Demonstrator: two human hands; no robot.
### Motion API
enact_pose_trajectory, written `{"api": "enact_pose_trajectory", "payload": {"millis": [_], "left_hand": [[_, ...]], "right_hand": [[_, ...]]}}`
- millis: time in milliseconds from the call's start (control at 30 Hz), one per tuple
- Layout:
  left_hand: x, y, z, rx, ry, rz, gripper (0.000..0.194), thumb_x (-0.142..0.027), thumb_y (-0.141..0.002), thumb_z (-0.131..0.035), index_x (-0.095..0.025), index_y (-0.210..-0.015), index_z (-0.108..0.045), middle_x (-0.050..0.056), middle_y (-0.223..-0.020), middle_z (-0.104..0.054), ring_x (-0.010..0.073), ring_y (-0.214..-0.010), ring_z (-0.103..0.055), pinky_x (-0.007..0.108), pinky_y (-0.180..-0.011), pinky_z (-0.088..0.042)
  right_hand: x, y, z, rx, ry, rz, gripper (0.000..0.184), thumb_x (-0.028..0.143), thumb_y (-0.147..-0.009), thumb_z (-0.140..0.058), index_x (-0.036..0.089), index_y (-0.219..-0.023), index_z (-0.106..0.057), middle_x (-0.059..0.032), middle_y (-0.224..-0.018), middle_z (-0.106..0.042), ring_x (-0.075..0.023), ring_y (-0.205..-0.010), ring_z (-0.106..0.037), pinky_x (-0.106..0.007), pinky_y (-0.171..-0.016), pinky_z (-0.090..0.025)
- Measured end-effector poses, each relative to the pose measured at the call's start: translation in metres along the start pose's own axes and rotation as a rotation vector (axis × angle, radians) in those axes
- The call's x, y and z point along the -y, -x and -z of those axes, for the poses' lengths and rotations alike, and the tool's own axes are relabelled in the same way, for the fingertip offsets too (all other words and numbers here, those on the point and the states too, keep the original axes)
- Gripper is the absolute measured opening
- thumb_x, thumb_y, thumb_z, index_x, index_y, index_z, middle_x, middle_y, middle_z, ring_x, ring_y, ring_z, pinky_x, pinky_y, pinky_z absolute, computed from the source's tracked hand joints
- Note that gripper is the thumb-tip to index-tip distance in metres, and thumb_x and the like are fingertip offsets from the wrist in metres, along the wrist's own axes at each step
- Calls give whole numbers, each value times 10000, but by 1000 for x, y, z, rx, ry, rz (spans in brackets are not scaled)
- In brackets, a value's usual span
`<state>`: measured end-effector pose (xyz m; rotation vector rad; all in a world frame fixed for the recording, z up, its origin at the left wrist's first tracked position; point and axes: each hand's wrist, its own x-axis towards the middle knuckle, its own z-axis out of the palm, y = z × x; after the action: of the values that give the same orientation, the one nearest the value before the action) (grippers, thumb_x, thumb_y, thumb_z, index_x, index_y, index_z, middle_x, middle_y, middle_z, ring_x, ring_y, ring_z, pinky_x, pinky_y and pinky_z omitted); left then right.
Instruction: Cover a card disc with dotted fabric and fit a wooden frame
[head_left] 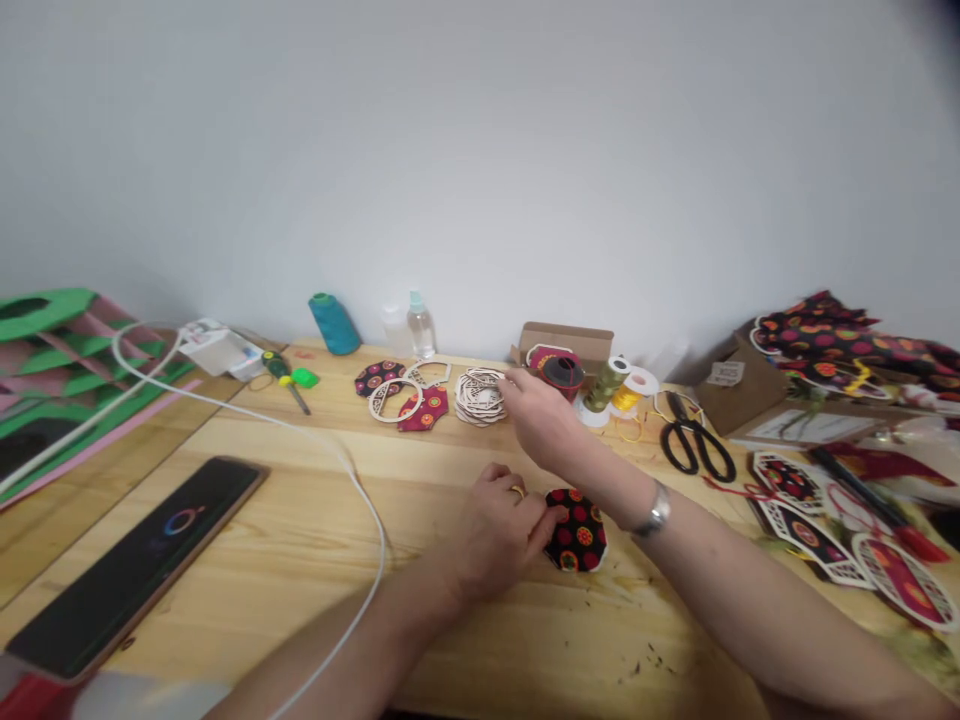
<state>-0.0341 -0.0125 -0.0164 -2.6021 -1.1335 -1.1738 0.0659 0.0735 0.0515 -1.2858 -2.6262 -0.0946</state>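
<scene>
A black fabric patch (576, 530) with red and orange dots and a pale edge lies on the wooden table. My left hand (499, 525), with a ring on one finger, is curled at the patch's left edge; its thumb and forefinger close on that edge. Farther back, my right hand (538, 415) reaches across to a pile of thin pale wooden frames (480, 396). Its fingers are stretched out, and the fingertips meet the pile's right side. The underside of this hand is hidden. Left of the pile are a round frame (396, 418) and a red patterned fabric piece (426, 408).
Thread spools (606, 384), black scissors (696, 450) and a cardboard box of fabric (742, 385) stand right. Decorated pieces (806, 535) lie at far right. A phone (142, 560), white cable (352, 470), screwdriver (289, 385), teal thread cone (334, 325) and bottle (421, 328) are left.
</scene>
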Motion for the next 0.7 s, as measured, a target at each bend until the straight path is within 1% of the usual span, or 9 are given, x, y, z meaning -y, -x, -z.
{"api": "enact_pose_trajectory", "payload": {"millis": [67, 200, 333, 433, 467, 533, 600, 633, 700], "left_hand": [[0, 0, 0, -16, -11, -9, 328, -234, -900, -493, -171, -590, -580, 29, -481, -543, 154, -514, -500, 333, -605, -413], [1, 2, -1, -38, -23, -16, 343, -254, -902, -482, -171, -582, -571, 33, -477, -535, 152, -501, -482, 332, -596, -400], [1, 3, -2, -24, -25, -8, 328, -257, -896, -492, -173, -588, -571, 33, -477, -543, 153, -502, -491, 337, -611, -408], [0, 2, -1, -35, -29, -13, 321, -242, -890, -502, -169, -585, -569, 29, -467, -539, 156, -500, -502, 339, -606, -413], [0, 1, 0, -42, -23, -8, 324, -236, -891, -500, -170, -580, -566, 30, -465, -539, 160, -503, -509, 340, -602, -416], [0, 0, 2, -50, 17, 45, 329, -225, -897, -483, -176, -582, -564, 40, -483, -559, 175, -535, -538, 339, -596, -426], [0, -2, 3, -49, 136, 206, 281, -214, -908, -455, -177, -671, -602, 54, -556, -618, 187, -596, -585, 332, -602, -448], [0, -3, 4, -47, 228, 320, 249, -215, -915, -437, -177, -754, -622, 58, -611, -650, 186, -622, -605, 324, -605, -462], [2, -5, 4, -43, 484, 599, 225, -241, -936, -405, -173, -1006, -607, 54, -747, -701, 161, -633, -630, 299, -607, -492]], "right_hand": [[3, -23, -5, 57, 75, -28, 281, -16, -830, -427, 85, -1002, -624, -163, -1029, -612, -226, -879, -617, -287, -708, -484], [-1, -48, -21, 60, 97, -40, 259, -28, -813, -440, 83, -886, -663, -178, -935, -622, -231, -818, -628, -299, -688, -487], [-7, -54, -27, -5, 92, -38, 271, -37, -819, -436, 85, -903, -662, -171, -926, -633, -220, -842, -613, -294, -727, -482], [-8, -48, -17, -87, 92, -37, 294, -15, -854, -393, 77, -974, -645, -187, -997, -628, -234, -895, -589, -325, -764, -478], [-8, -43, -11, -143, 66, -33, 298, 5, -874, -377, 85, -983, -643, -185, -1010, -629, -233, -906, -584, -334, -782, -475], [-9, -28, 3, -329, -90, -41, 287, 70, -911, -372, 121, -960, -651, -156, -989, -646, -219, -904, -588, -343, -810, -471], [-12, -6, 16, -529, -413, -120, 213, 170, -911, -450, 165, -901, -663, -101, -885, -677, -200, -855, -611, -336, -797, -480], [-15, 7, 21, -563, -596, -206, 171, 216, -889, -502, 178, -868, -667, -72, -805, -683, -189, -796, -623, -325, -756, -489], [-23, 33, 26, -468, -968, -406, 157, 312, -831, -588, 179, -827, -671, -25, -629, -658, -154, -600, -598, -286, -597, -478]]}}
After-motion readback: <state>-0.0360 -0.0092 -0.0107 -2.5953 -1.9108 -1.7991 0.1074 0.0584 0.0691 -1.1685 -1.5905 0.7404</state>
